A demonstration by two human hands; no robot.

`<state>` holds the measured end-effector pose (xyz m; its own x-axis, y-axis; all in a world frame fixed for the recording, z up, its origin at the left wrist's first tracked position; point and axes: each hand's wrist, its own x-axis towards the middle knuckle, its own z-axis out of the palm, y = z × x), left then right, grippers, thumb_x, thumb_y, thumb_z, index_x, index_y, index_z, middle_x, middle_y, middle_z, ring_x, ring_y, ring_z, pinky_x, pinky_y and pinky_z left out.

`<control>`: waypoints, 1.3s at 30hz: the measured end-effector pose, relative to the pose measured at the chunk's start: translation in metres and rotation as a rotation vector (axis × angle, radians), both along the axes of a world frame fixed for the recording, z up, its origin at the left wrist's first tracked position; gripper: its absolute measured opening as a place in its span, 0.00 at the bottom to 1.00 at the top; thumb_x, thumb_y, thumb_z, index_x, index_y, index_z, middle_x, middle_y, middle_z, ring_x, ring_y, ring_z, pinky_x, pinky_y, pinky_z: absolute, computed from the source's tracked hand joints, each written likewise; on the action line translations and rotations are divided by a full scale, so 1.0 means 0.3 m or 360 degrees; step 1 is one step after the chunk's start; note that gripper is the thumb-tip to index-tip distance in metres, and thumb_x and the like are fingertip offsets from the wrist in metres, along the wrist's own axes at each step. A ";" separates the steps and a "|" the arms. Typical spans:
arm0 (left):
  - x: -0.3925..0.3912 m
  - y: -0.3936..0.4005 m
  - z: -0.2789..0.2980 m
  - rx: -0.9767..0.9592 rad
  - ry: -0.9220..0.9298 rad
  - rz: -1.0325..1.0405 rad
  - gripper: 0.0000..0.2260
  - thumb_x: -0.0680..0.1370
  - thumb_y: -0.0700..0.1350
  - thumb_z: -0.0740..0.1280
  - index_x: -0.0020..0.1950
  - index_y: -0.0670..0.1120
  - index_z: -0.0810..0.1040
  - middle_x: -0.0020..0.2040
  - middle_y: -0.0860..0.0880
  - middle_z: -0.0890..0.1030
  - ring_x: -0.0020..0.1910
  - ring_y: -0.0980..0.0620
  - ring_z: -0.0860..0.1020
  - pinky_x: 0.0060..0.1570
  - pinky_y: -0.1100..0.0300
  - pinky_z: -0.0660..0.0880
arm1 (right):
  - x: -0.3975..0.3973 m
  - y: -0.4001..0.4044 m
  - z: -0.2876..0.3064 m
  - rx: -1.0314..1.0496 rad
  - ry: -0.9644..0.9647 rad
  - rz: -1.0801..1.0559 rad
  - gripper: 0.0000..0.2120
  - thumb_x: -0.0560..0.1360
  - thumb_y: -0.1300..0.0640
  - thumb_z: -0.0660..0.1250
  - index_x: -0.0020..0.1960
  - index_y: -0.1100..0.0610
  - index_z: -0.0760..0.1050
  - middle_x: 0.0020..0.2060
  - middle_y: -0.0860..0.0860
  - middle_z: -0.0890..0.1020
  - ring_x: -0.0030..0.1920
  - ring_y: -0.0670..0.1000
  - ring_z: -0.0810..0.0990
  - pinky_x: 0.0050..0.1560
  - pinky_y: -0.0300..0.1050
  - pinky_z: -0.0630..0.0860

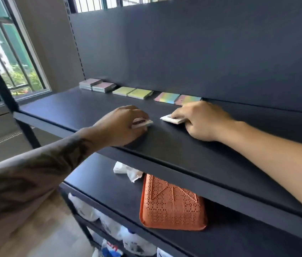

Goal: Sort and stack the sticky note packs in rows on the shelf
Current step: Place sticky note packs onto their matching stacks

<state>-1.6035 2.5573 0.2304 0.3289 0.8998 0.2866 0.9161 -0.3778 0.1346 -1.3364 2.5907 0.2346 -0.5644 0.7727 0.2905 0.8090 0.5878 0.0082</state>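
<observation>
**Head camera: two packs down on the shelf, back row waiting**

Both hands are on the upper shelf [83, 102] at once. The left hand [124, 125] is curled around a small sticky note pack [142, 123], fingers wrapped over it and its end poking out toward the right. The right hand [200, 121] presses fingertips flat on a white pack [173, 119] lying on the shelf, pinning rather than lifting it, I'd judge, so it can slide.

Along the back panel sit three pairs, sorted by colour: pinkish-grey stacks [96, 85], yellow-green packs [133, 92] and rainbow-striped packs [177, 98] (just beyond the right knuckles). The next move looks like forming a fresh row in front.

Below, an orange perforated tray [172, 204] lies upside down beside crumpled white wrapping [128, 172].
</observation>
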 end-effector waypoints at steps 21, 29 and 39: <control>-0.341 0.592 -0.006 -0.0508 -0.0412 -0.1066 0.26 0.66 0.64 0.75 0.61 0.58 0.79 0.52 0.64 0.81 0.48 0.65 0.77 0.43 0.71 0.70 | -0.389 0.262 0.069 -0.0099 0.0773 -0.0455 0.09 0.74 0.60 0.69 0.47 0.48 0.85 0.41 0.28 0.82 0.44 0.37 0.80 0.45 0.35 0.71; -0.360 0.628 0.024 -0.0957 -0.1188 -0.0913 0.34 0.69 0.65 0.70 0.39 0.30 0.73 0.35 0.35 0.74 0.39 0.44 0.73 0.47 0.45 0.68 | -0.513 0.184 -0.014 -0.0127 0.1464 -0.0160 0.11 0.78 0.46 0.69 0.51 0.53 0.82 0.50 0.55 0.85 0.51 0.56 0.84 0.50 0.58 0.80; -0.370 0.616 0.006 -0.1088 -0.1354 -0.0809 0.36 0.69 0.67 0.74 0.51 0.32 0.80 0.47 0.36 0.82 0.44 0.45 0.76 0.51 0.47 0.70 | -0.516 0.215 -0.021 -0.0222 0.1557 -0.0259 0.07 0.74 0.48 0.70 0.52 0.46 0.82 0.52 0.52 0.86 0.46 0.53 0.83 0.62 0.66 0.75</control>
